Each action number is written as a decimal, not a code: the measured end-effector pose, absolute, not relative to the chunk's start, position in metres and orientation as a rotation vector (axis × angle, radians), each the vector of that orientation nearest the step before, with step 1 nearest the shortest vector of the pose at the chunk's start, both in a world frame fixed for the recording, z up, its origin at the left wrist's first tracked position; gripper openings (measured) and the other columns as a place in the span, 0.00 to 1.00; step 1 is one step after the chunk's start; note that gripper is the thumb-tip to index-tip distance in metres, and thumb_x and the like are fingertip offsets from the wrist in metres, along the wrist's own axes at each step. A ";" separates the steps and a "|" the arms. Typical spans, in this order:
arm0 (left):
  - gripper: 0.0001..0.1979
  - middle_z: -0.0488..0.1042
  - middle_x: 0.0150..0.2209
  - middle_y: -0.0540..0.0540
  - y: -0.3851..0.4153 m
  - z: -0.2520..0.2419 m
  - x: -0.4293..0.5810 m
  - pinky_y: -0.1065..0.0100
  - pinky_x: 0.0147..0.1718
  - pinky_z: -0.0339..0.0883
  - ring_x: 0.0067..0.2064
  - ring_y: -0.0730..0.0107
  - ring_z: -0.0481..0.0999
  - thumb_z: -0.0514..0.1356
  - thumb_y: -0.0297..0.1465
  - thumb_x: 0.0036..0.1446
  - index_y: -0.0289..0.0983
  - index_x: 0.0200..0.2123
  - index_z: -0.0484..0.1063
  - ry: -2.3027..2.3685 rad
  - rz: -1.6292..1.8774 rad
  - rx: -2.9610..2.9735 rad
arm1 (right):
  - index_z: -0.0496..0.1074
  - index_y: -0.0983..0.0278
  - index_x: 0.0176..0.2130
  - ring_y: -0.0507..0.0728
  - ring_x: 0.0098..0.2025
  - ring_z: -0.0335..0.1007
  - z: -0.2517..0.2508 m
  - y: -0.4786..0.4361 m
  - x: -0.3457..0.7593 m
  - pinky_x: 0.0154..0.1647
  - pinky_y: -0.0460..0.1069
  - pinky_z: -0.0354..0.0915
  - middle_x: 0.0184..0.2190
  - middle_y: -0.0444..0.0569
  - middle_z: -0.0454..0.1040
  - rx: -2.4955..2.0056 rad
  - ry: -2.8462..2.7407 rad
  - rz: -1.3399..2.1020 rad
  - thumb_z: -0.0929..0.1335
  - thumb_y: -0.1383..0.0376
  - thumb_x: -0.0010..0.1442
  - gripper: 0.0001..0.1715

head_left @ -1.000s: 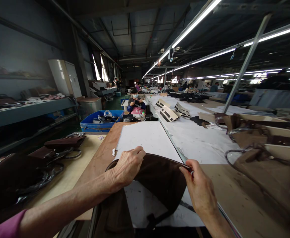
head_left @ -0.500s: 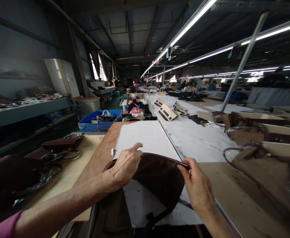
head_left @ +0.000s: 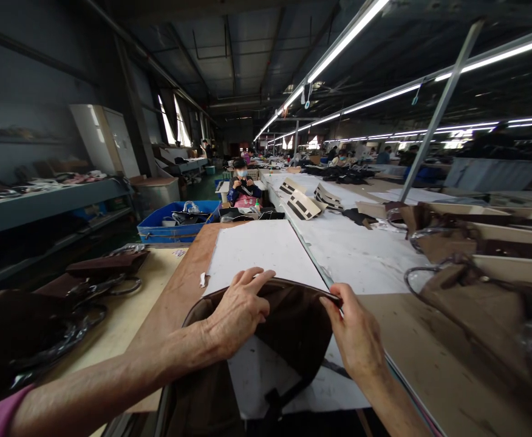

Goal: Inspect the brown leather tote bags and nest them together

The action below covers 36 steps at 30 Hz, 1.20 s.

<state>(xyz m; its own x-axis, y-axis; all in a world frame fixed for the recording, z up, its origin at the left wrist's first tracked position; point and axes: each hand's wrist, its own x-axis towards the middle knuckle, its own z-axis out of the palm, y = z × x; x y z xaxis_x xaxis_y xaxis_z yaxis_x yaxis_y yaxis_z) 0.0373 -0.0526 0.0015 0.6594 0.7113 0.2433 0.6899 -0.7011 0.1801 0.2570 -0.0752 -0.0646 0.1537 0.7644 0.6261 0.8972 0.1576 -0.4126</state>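
Note:
A dark brown fabric bag with a bound, curved rim lies before me, its mouth spread and a dark strap crossing below. At the rim's right end, my right hand is closed, pinching the edge between thumb and fingers. My left hand rests over the rim's middle. Its forefinger is stretched along the edge and the fingers are apart. The bag's lower part runs out of view beneath my left forearm.
White sheeting covers the bench ahead. More brown bags with handles stand at the right, and others lie at the left. Beyond are a blue bin, pale pieces with black strips and a seated, masked person.
My left hand has shifted slightly right along the rim and its fingers have spread. My right hand keeps its pinch on the edge. The view has turned slightly right.

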 end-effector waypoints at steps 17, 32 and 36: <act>0.09 0.61 0.55 0.53 -0.048 0.017 0.022 0.64 0.53 0.53 0.56 0.65 0.53 0.56 0.20 0.45 0.37 0.18 0.69 1.085 0.503 2.650 | 0.65 0.62 0.43 0.56 0.36 0.67 -0.058 -0.066 0.254 0.37 0.50 0.62 0.35 0.49 0.70 -1.599 -1.732 -0.129 0.58 0.63 0.60 0.13; 0.06 0.65 0.23 0.52 -0.032 0.006 0.015 0.70 0.28 0.54 0.28 0.73 0.63 0.50 0.23 0.47 0.37 0.21 0.60 1.566 0.684 2.440 | 0.67 0.61 0.38 0.55 0.32 0.66 -0.052 -0.068 0.252 0.34 0.48 0.61 0.31 0.48 0.69 -1.510 -1.738 -0.001 0.57 0.63 0.60 0.13; 0.05 0.67 0.24 0.52 -0.031 0.006 0.013 0.71 0.28 0.53 0.28 0.73 0.63 0.51 0.24 0.46 0.36 0.22 0.63 1.612 0.662 2.416 | 0.68 0.60 0.36 0.55 0.32 0.66 -0.047 -0.070 0.251 0.32 0.48 0.61 0.31 0.47 0.70 -1.522 -1.731 0.060 0.59 0.61 0.58 0.11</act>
